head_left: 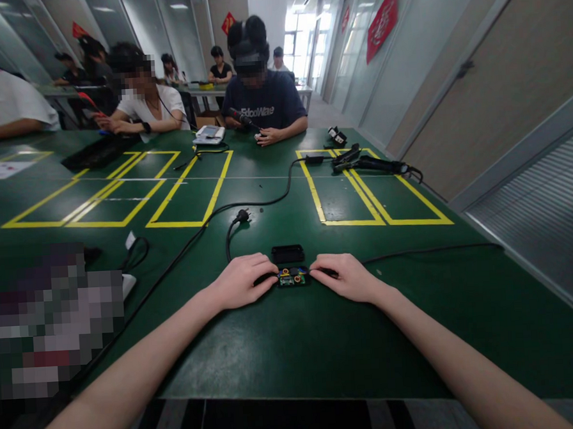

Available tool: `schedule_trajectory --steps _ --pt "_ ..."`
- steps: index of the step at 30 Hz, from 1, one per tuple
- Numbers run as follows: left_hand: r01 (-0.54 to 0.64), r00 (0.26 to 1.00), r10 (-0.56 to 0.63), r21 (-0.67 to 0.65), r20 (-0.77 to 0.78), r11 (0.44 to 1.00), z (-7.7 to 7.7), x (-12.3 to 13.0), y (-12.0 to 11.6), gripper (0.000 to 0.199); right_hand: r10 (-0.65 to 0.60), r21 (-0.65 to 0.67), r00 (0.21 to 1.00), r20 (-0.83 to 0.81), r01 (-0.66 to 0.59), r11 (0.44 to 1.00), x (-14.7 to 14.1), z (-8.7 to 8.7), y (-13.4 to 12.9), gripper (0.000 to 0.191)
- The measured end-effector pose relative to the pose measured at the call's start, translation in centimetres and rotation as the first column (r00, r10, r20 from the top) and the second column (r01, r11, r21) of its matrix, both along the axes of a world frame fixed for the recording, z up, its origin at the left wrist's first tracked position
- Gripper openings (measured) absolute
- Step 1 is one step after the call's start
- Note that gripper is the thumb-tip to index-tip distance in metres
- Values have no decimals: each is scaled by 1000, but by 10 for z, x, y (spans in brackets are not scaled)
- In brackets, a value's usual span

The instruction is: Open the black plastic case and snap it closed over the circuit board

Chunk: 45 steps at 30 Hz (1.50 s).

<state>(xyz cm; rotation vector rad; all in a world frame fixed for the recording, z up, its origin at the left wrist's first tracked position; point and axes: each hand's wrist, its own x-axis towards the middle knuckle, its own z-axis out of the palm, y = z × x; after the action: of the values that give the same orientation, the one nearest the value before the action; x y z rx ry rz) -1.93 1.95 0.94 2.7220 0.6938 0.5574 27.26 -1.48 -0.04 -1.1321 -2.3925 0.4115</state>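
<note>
A small open black case (292,277) with a circuit board and copper coils lies on the green table (293,348) between my two hands. My left hand (246,280) pinches the black cable end at the case's left side. On the right side, my right hand (346,277) has its thumb and fingers closed round the other cable at the case's edge. Just behind the case sits a black cover (287,253), hollow side up. A black cable with a plug (242,216) curves from behind my left hand.
Yellow tape outlines (179,224) mark the table. A long black cable (228,206) crosses it. Black tools (370,164) lie at back right, a white device (209,135) at back left. A person (264,107) sits opposite, others to the left.
</note>
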Motion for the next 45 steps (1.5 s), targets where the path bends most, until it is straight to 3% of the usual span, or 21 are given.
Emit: schedule_trajectory --steps 6,13,22,27,34,39,42,45 --pt "1 997 3 -48 81 999 -6 0 2 21 -16 40 1000 -8 16 999 -3 -1 2 45" --pt "5 981 15 -100 192 995 -11 2 4 20 48 38 998 -34 -46 998 0 -4 7 38" --pt "-41 966 104 -254 237 966 -14 6 5 14 3 13 996 -90 -2 1000 1 -10 11 38" --pt "-38 966 87 -200 242 979 -14 7 4 20 -12 91 999 -39 15 996 -2 -12 12 39" --pt "-150 971 168 -114 168 982 -16 7 4 26 -124 171 992 31 117 978 -5 -12 12 32" --pt "-191 980 191 -4 62 982 -21 7 5 35 -252 194 967 -28 252 948 -10 -14 12 12" --pt "-183 983 183 28 2 983 -22 7 5 34 -249 183 967 -60 255 949 -12 -18 12 33" --pt "-156 988 156 21 -14 988 -21 6 4 33 -173 171 985 -28 175 970 -11 -21 14 32"
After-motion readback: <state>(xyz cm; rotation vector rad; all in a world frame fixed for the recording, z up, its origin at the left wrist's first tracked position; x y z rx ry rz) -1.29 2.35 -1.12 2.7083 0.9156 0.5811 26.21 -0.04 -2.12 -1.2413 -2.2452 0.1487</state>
